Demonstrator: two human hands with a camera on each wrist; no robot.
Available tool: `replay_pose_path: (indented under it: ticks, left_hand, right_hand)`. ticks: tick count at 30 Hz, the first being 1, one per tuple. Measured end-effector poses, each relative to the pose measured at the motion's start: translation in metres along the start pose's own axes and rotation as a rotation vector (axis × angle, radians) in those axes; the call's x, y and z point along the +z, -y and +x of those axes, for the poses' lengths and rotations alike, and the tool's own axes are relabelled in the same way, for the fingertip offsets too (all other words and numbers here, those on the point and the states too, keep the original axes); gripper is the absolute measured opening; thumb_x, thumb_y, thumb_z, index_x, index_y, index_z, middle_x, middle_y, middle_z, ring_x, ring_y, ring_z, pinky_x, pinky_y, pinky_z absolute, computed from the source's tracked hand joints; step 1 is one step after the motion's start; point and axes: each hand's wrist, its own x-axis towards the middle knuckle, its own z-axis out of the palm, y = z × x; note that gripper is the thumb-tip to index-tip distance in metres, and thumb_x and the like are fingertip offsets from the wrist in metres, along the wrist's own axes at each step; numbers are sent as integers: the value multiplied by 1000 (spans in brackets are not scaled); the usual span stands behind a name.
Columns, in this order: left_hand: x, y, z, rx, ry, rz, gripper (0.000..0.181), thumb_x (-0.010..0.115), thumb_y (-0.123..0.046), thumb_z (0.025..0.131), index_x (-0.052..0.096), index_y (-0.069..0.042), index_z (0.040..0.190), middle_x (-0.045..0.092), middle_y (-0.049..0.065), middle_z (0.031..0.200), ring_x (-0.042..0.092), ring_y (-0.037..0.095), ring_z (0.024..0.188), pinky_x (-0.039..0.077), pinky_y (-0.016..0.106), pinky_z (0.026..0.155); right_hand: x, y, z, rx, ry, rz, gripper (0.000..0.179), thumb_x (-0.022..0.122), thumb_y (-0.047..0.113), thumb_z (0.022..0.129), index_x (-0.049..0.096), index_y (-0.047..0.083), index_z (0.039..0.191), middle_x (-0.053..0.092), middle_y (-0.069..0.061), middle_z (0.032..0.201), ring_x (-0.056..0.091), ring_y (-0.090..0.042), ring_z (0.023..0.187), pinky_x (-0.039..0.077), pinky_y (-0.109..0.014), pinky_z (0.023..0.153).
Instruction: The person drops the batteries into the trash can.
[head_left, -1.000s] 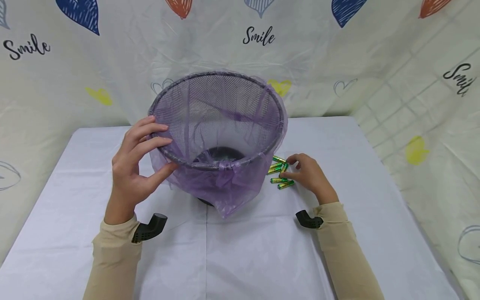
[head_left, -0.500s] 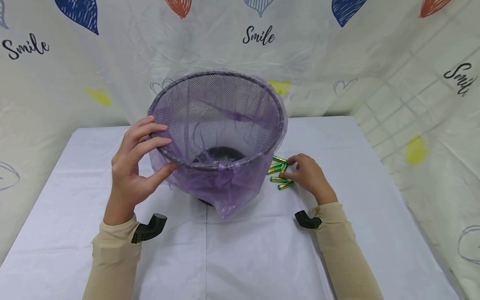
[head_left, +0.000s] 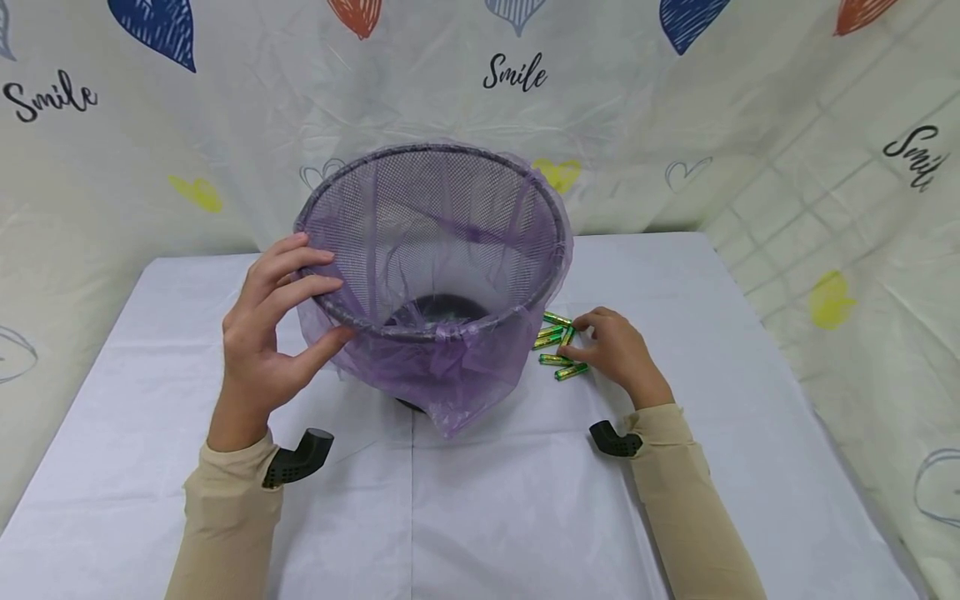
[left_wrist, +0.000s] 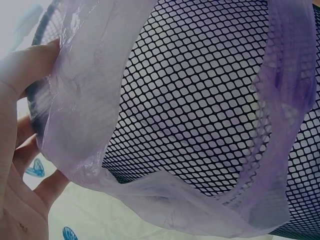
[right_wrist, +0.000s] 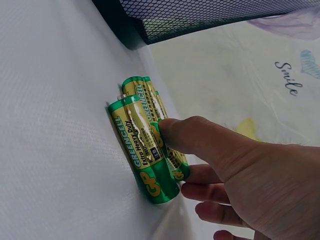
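A black mesh wastebasket (head_left: 427, 250) stands on the table, lined with a thin purple plastic bag (head_left: 450, 383) folded over its rim. My left hand (head_left: 258, 337) grips the rim at the left, thumb on the outside and fingers over the edge. In the left wrist view, the thumb (left_wrist: 37, 65) presses the bag near the rim. Beside the basket, my right hand (head_left: 618, 350) pinches a green-and-gold battery (head_left: 567, 336) between thumb and index finger. Several like batteries lie around it, one (head_left: 572, 372) closest to me. The right wrist view shows a battery (right_wrist: 142, 150) in front of the thumb, partly hiding others.
A white cloth covers the table (head_left: 495, 517). Behind it hangs a pale curtain (head_left: 615, 108) printed with hearts and "Smile". Black wrist mounts (head_left: 300, 457) stick out from both sleeves. The basket stands close to the batteries on their left.
The head view has shifted very slightly. Both hands, the basket and the batteries keep their places.
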Motion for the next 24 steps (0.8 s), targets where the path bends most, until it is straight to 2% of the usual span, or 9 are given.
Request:
replay_pose_path:
  ticks: [11, 24]
  left_hand:
    - [0, 0, 0, -2, -4, -4, 46, 76, -33, 83, 65, 10, 92, 62, 27, 111, 49, 41, 126, 44, 44, 111]
    - [0, -1, 1, 0, -5, -7, 46, 76, -33, 83, 65, 11, 92, 61, 27, 111, 49, 39, 126, 44, 45, 111]
  right_hand:
    - [-2, 0, -1, -33, -24, 2, 49, 81, 37, 75, 69, 3, 108, 66, -11, 105, 59, -28, 93, 52, -42, 74]
    - [-10, 2, -4, -95, -111, 41, 44, 82, 33, 74, 70, 3, 104, 67, -11, 103, 60, -27, 87, 47, -34, 66]
